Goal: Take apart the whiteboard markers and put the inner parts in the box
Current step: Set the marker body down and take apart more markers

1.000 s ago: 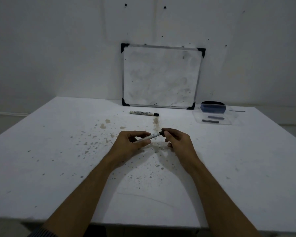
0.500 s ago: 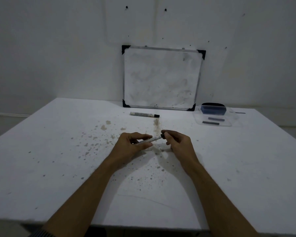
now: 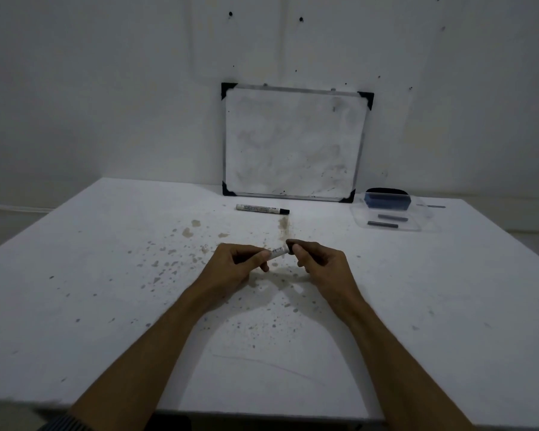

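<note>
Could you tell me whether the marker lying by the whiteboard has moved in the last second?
No; the marker stays put in front of the whiteboard's lower edge.

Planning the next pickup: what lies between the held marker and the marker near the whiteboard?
Head view: only bare table with brownish stains between held marker and lying marker.

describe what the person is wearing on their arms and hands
Both hands are bare: the left hand and right hand show no gloves or wristwatch. Both forearms are uncovered. The edge of a dark, finely striped sleeve shows low on the left arm; the right arm is bare to the frame's edge.
</note>
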Available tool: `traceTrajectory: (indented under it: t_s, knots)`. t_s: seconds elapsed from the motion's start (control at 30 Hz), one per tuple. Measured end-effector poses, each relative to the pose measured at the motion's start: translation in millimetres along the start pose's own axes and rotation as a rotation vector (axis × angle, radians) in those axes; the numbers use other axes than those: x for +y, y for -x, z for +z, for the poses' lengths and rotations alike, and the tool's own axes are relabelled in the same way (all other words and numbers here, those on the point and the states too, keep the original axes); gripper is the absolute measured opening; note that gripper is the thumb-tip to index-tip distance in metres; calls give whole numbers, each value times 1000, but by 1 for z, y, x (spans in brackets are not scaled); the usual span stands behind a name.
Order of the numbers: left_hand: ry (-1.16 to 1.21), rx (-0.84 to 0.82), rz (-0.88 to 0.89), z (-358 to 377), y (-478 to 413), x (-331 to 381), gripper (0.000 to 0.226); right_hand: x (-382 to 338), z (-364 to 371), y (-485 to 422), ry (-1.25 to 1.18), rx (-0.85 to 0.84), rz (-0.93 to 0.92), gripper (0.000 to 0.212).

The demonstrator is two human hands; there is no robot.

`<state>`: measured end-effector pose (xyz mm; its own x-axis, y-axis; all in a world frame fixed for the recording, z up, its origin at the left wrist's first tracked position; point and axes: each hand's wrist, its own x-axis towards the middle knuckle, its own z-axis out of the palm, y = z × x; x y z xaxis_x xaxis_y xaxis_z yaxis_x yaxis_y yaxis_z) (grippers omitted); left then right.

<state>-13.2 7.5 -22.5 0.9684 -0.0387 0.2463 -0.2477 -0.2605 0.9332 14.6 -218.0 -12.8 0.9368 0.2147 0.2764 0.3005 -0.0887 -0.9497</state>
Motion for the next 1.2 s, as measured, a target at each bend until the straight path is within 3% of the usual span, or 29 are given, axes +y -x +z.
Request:
traceTrajectory:
  t_s: [0.27, 0.47, 0.6, 0.77, 0.97, 1.2]
  knots:
    - [17, -29, -25, -1, 0, 3, 36, -1, 3, 2, 27, -26, -14, 24]
    - [116, 51, -133, 23, -8, 13, 38, -7, 25, -1, -35, 28, 26, 45]
    - [434, 87, -222, 29, -13, 16, 21, -6, 26, 1, -7, 102, 20, 39]
    - [797, 24, -347, 20, -18, 19, 28, -7, 25, 4, 131, 116, -20, 39]
    - [609, -31, -291, 8, -40, 21, 32, -3, 39, -12, 373, 109, -135, 31]
    - [245, 175, -221, -3, -73, 11, 31, -2, 46, -63, 587, 155, -195, 33]
